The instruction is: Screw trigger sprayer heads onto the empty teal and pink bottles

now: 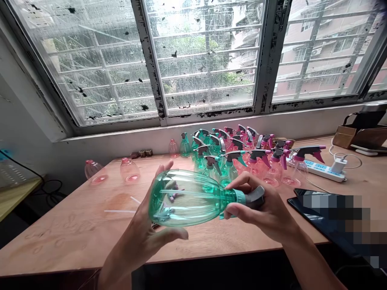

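Green btl (187, 199) nearest, held up over the front of the surface (75, 225), lying sideways: base to the L, neck to the R. Teal collar (240, 197) sits at the neck w/ a dark trigger head (255, 197) beyond, partly hidden by the R hand (266, 205). Pale line inside looks like the dip tube. R fingers are narrow, closed on the neck/collar. L hand (145, 229) is spread wide around the base, thumb below; its other fingers are mostly behind the btl, so can't tell if they press.

Progress, judging by heads: mostly done. Big cluster at the back has heads on, green btls (228, 173) on the L side, pink btls (272, 174) on the R. Held one looks nearly done or done; can't tell if its collar is tight. Left over, w/o heads: three pink ones, i.e. far-L btl (95, 173), the one beside it (130, 171), & a small-looking one by the wall (173, 150). Loose white tubes (119, 211) lie on the surface L of the hands; small purplish bits show thru the held btl, too blurred to ID. Exact btl count n/a, too much overlap.

Writing: no brand or label legible on any btl. Power strip (325, 171) at R: any marks too small to read. Dark devices (317, 219) near the R edge are partly pixelated, no text readable.
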`<action>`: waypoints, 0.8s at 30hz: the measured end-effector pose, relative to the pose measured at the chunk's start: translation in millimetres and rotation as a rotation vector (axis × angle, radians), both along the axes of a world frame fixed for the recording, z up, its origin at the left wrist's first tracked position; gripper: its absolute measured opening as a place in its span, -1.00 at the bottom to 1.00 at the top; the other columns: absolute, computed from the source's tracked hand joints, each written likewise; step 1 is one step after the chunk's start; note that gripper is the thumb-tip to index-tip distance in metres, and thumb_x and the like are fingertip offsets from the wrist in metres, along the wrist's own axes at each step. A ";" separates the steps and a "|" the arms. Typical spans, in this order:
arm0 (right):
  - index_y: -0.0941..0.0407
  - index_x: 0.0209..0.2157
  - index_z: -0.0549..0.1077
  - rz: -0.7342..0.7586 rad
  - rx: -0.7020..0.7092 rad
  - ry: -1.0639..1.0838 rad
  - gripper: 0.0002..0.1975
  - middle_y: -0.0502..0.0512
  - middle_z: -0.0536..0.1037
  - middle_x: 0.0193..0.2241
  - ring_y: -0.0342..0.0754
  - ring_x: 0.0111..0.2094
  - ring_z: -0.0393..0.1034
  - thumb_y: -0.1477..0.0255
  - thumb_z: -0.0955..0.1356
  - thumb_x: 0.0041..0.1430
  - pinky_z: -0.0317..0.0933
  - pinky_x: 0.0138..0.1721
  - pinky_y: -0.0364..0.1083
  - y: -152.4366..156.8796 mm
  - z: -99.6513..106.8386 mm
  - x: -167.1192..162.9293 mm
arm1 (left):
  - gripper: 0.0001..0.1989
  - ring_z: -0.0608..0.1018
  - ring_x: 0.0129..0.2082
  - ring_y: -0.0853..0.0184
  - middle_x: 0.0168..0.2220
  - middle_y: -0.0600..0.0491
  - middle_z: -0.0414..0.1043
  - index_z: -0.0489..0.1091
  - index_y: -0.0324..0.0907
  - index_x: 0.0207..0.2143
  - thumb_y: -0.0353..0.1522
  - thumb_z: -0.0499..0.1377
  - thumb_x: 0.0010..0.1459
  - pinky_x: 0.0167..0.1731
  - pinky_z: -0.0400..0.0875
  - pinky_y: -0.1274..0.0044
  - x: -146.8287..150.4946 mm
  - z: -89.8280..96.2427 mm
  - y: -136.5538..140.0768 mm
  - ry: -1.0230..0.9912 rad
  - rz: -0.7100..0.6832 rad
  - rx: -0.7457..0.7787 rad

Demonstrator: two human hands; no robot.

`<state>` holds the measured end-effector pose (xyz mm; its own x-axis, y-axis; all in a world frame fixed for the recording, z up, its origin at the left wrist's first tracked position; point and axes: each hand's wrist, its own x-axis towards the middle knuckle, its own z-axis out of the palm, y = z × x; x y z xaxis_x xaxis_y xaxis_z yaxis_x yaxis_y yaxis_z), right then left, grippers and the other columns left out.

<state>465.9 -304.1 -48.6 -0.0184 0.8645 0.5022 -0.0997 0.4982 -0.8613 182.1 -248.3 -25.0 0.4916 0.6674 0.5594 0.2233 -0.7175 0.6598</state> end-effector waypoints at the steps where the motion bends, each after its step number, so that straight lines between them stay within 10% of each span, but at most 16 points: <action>1: 0.07 -0.17 0.55 0.021 -0.012 0.026 -0.69 -0.02 0.65 -0.43 -0.07 -0.49 0.62 0.28 0.64 0.21 0.44 -0.51 -0.20 0.2 0.8 1.0 | 0.16 0.54 0.29 -0.19 0.57 -0.14 0.07 -0.15 0.29 0.58 -0.21 0.50 0.16 0.13 0.63 0.13 -0.8 -1.8 0.2 0.016 0.015 0.013; 17: 0.08 -0.19 0.55 0.170 -0.085 0.165 -0.73 -0.06 0.64 -0.46 -0.11 -0.47 0.65 0.28 0.62 0.26 0.57 -0.40 -0.20 3.3 7.7 4.4 | -0.15 0.55 0.32 0.03 0.60 0.01 0.00 -0.25 0.48 0.54 -0.26 0.20 0.48 0.23 0.56 0.18 1.8 -8.7 -3.8 -0.028 0.081 -0.016; 24: 0.06 -0.16 0.58 0.098 -0.032 0.106 -0.73 -0.06 0.66 -0.36 -0.15 -0.41 0.66 0.34 0.64 0.22 0.53 -0.37 -0.25 4.2 3.3 2.3 | 0.21 0.55 0.28 -0.17 0.61 -0.11 -0.06 -0.22 0.30 0.58 -0.12 0.51 0.14 0.12 0.66 0.15 4.0 -1.8 -2.8 -0.024 -0.007 -0.078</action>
<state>468.2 -299.9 -45.3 -0.0518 0.8767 0.4783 -0.2381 0.4543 -0.8584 186.1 -251.1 -26.8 0.4832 0.7060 0.5177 0.2016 -0.6652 0.7189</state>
